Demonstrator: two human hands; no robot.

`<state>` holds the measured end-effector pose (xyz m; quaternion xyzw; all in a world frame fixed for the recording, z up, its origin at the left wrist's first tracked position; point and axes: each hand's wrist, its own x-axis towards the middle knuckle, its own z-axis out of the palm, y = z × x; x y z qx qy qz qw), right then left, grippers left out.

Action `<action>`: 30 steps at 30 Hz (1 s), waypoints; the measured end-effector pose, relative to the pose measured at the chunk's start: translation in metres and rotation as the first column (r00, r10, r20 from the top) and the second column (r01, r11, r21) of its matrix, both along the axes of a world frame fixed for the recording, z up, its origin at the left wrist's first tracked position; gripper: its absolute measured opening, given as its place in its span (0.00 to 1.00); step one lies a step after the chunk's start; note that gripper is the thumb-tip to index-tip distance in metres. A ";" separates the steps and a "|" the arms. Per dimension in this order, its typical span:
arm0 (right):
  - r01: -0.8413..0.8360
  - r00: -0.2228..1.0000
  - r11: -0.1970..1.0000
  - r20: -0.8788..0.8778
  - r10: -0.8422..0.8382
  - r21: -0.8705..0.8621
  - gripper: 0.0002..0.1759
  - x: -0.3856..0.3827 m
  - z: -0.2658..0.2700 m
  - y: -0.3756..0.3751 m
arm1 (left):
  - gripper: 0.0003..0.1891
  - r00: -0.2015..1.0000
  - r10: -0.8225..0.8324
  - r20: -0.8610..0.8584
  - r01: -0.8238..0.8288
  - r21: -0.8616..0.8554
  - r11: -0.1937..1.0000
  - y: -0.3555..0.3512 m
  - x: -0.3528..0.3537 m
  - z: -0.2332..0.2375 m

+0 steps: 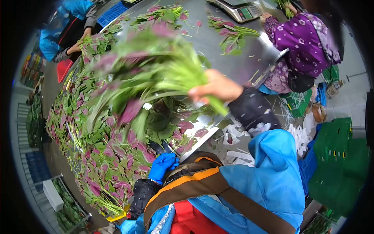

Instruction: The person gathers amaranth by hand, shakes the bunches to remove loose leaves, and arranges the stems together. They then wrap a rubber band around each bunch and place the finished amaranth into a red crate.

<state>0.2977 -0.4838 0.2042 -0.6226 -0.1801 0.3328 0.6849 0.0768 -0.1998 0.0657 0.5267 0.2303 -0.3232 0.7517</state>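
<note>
A large bunch of red-and-green leafy greens [156, 70], probably amaranth, is blurred by motion above the table. My bare right hand [216, 87] is closed round its stems, with the leaves fanning out to the left. In a blue glove, my left hand [165, 164] is held low near my body at the table's front edge. Its fingers are curled, and whether anything is in them is hidden. Beside it lies a wide heap of the same loose leafy greens [113, 156].
At the back stands a digital scale [237, 12] near a small bunch of greens [233, 35]. One co-worker in purple [300, 43] handles stems at the right; another in blue [64, 31] holds greens at the far left. Green crates [331, 148] stand at the right.
</note>
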 end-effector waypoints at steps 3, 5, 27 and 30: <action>0.200 0.970 0.974 0.163 -0.180 -0.109 0.08 0.043 0.009 -0.048 | 0.12 0.997 0.068 -0.043 -0.066 0.043 0.997 0.002 -0.001 0.000; 0.327 0.944 0.943 0.082 -0.321 -0.069 0.08 0.072 -0.031 -0.077 | 0.12 0.996 0.083 -0.019 -0.082 0.059 0.995 0.001 -0.001 0.004; 0.104 0.980 0.994 -0.164 -0.108 -0.034 0.08 0.048 -0.071 -0.060 | 0.12 0.985 0.168 0.033 -0.170 0.082 0.982 0.005 0.007 -0.017; 0.162 0.874 0.945 -0.403 -0.270 -0.283 0.06 0.042 -0.170 -0.102 | 0.11 0.991 0.130 -0.018 -0.127 0.122 0.984 0.012 -0.001 -0.019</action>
